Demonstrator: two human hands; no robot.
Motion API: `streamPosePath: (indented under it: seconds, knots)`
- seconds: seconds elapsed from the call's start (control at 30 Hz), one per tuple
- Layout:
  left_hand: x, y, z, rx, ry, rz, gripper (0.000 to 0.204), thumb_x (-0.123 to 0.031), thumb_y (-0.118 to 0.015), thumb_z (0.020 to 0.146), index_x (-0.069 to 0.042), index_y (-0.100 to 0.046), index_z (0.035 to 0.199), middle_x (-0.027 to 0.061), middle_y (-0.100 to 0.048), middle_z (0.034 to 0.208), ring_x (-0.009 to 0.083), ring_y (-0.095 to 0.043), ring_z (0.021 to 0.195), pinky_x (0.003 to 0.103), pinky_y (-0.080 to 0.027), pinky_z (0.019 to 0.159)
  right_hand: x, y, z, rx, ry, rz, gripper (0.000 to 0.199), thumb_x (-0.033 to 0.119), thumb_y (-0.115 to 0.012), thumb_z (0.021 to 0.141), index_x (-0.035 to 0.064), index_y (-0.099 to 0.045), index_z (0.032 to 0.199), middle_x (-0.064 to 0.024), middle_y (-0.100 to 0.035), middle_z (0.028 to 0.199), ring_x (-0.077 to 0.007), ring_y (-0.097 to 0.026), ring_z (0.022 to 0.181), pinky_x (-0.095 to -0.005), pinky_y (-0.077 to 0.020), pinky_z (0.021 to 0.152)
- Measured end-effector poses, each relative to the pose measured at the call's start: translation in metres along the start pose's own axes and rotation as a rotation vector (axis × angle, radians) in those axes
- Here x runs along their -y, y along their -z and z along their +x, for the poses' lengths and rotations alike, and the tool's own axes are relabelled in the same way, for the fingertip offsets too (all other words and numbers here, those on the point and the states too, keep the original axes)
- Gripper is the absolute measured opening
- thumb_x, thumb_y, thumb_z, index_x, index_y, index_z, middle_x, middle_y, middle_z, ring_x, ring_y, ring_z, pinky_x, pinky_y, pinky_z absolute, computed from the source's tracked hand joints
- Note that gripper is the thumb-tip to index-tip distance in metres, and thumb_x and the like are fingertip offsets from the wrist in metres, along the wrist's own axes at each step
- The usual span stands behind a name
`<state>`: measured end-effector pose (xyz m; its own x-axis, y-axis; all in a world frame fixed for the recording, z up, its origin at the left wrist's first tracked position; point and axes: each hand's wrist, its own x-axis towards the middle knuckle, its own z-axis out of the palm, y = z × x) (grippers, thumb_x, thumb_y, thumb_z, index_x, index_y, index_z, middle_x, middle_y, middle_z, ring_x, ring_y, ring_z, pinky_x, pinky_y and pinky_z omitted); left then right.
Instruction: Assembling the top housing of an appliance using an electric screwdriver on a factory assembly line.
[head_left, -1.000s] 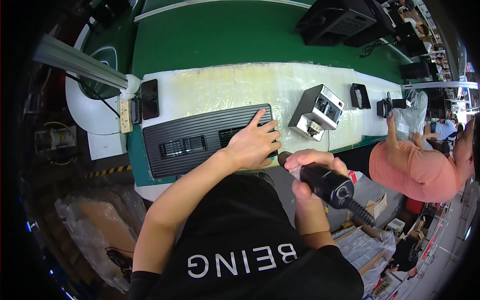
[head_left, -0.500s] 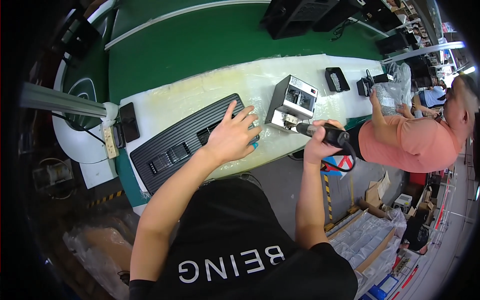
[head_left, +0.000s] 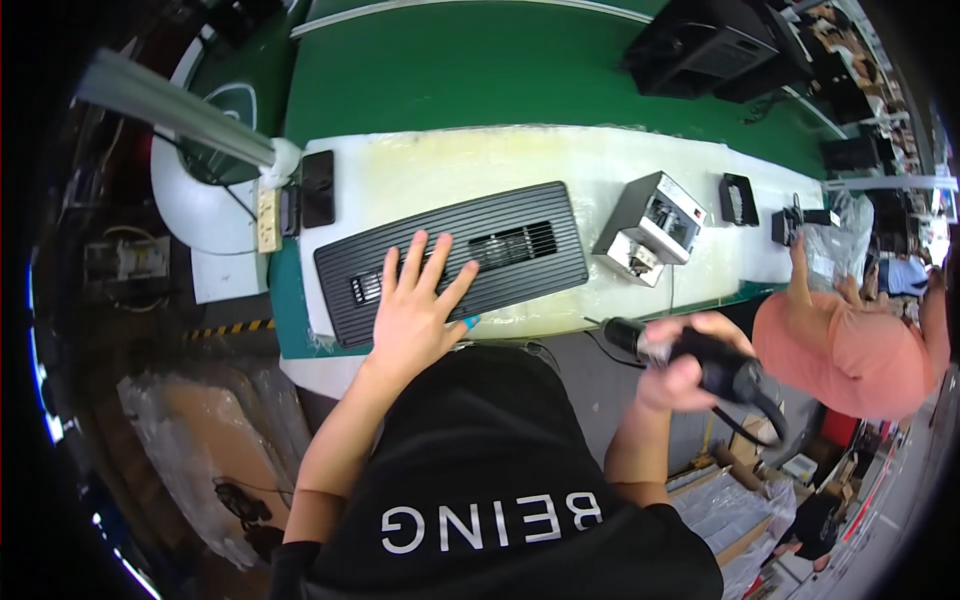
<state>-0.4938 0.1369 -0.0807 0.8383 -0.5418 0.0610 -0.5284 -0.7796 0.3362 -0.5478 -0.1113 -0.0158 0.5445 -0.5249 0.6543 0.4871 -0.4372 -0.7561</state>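
A long black ribbed panel [head_left: 500,235] with vent slots lies on the white plastic-covered bench [head_left: 450,165]. My left hand [head_left: 412,310] rests flat on its near edge, fingers spread. My right hand [head_left: 680,360] grips a black electric screwdriver [head_left: 715,368] with a cable, held off the bench's front edge, its tip pointing left. A small blue piece [head_left: 470,322] sits on the bench's front edge beside my left hand.
A grey metal box unit [head_left: 650,225] stands right of the panel, with small black parts [head_left: 738,198] beyond. A power strip [head_left: 267,218] lies at the bench's left end. A person in a pink shirt [head_left: 850,350] works at the right. A green conveyor [head_left: 480,70] runs behind.
The screwdriver has come back from beside the grey box to off the bench's front edge. My left hand has shifted left along the panel.
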Motion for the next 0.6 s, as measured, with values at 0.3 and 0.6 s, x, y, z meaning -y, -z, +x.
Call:
streamPosePath:
  seconds: [0.3,0.6]
  knots:
    - [0.007,0.003,-0.003,-0.032,-0.028,-0.089,0.066,-0.027,-0.079,0.064,-0.019,-0.058,0.126,0.0140,-0.040,0.143,0.0358,-0.031,0.136,0.056,-0.026,0.108,0.038,-0.071,-0.012,0.493,0.213,0.655,0.076,0.032,-0.062,0.091,0.0102,-0.014,0.145,-0.0171,-0.044,0.115,-0.0283,-0.063,0.065,-0.0380,-0.0564,0.052]
    - [0.012,0.001,-0.004,-0.076,-0.019,-0.125,0.064,-0.024,-0.079,0.062,-0.017,-0.061,0.123,0.0142,-0.042,0.142,0.0358,-0.034,0.134,0.055,-0.029,0.106,0.031,-0.095,-0.027,0.766,0.094,0.619,0.071,0.021,-0.069,0.086,0.0166,-0.024,0.140,-0.0156,-0.050,0.110,-0.0304,-0.064,0.070,-0.0432,-0.0563,0.061]
